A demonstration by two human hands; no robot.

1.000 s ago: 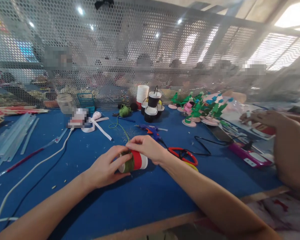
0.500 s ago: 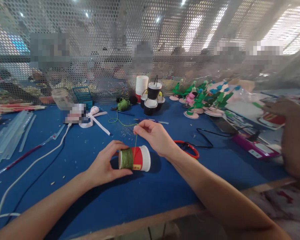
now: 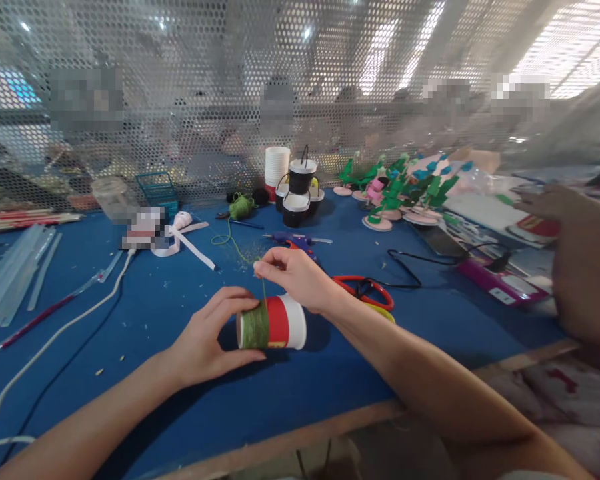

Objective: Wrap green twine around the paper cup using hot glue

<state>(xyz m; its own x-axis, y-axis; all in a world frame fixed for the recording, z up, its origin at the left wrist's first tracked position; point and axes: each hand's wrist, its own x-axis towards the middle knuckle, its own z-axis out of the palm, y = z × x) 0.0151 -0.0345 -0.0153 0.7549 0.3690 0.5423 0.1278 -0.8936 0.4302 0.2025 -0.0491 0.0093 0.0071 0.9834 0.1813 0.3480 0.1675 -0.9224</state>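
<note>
My left hand (image 3: pixel 207 337) is closed around the base end of a paper cup (image 3: pixel 280 323) lying on its side, its white rim pointing right. Green yarn (image 3: pixel 254 327) is wrapped around the base half of the cup; the rest is red and white. Just above the cup, my right hand (image 3: pixel 295 277) pinches the green strand, which runs taut down to the wrapped part. From my fingertips the loose strand trails back over the table to a ball of green yarn (image 3: pixel 241 207).
Behind stand stacked white cups (image 3: pixel 277 167) and small black buckets (image 3: pixel 301 177). A glue gun (image 3: pixel 293 241) and red-handled scissors (image 3: pixel 375 291) lie beyond my right hand. Right are green craft plants (image 3: pixel 393 193), a purple power strip (image 3: pixel 500 281) and another person's arm (image 3: pixel 583 267). Glue sticks (image 3: pixel 17 273) lie left.
My right hand has moved slightly left and down with the strand. The cup has turned in my left hand, and the wrapped yarn reaches a little farther along it.
</note>
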